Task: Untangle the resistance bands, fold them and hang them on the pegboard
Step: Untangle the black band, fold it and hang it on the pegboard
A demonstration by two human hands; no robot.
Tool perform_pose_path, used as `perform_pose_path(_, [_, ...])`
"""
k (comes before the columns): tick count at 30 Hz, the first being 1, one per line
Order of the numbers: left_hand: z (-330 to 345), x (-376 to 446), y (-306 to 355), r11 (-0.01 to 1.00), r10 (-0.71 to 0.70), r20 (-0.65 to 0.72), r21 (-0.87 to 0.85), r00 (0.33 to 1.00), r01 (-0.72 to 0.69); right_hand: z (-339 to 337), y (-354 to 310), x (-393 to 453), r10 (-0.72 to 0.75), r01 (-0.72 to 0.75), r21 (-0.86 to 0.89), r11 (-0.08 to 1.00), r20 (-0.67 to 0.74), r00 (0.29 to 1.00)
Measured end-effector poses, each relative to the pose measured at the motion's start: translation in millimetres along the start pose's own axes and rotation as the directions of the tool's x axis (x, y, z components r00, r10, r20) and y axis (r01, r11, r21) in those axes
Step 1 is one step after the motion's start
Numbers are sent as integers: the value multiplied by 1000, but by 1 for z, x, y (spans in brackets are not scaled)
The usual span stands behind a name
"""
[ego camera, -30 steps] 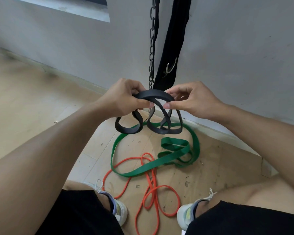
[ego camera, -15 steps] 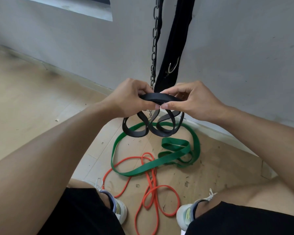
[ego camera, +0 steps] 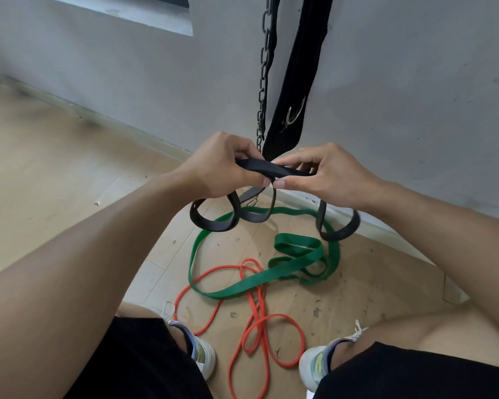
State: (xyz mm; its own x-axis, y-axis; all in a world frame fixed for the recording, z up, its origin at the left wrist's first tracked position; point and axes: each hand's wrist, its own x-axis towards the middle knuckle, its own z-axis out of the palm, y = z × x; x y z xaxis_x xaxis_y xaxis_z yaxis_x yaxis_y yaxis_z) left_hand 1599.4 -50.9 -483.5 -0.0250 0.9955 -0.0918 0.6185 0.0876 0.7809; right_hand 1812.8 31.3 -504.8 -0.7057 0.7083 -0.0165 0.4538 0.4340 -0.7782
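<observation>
Looking down from the head camera, both hands hold the black band (ego camera: 274, 169) in the air in front of a grey wall (ego camera: 401, 82). The left hand (ego camera: 222, 165) has its grip curled tight round the band's upper strand, thumb and fingers closed on it. The right hand (ego camera: 326, 174) pinches the same strand just beside it, thumb under and forefinger on top, the two hands almost touching. Below the left hand two black loops hang side by side; a third loop hangs under the right wrist, well apart from the other two. On the wooden floor (ego camera: 41, 174) beneath lies the green band (ego camera: 242, 286), spread in a wide loop with a twisted bunch at its right end. The orange band (ego camera: 257, 321) lies nearer the person, crossing under the green one and looping out between the two shoes (ego camera: 205, 358). Behind the hands a chain (ego camera: 264, 67) and a black strap (ego camera: 297, 82) with a metal hook hang down the wall. Black shorts (ego camera: 133, 364) fill the lower corners of the view.
</observation>
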Motion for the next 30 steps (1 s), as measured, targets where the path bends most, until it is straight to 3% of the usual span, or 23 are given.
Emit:
perform_pose_path(9, [-1,-2,4,997,-9,37,-76,999,12,11,-5,-2,29,-29,1,1000,37,999])
perform_pose_path(15, [-8,-2,3,993,-19,130,-117,991,35,16,-13,-4,34,-38,108,993,36,999])
perform_pose_path(23, [-2,0,0,998,37,46,-46,998,-35,10,-16,-2,55,-56,54,997,21,998])
perform_pose_path(30, [11,2,-8,985,1,143,-172,990,24,-9,-19,-11,67,-55,246,968,-41,997])
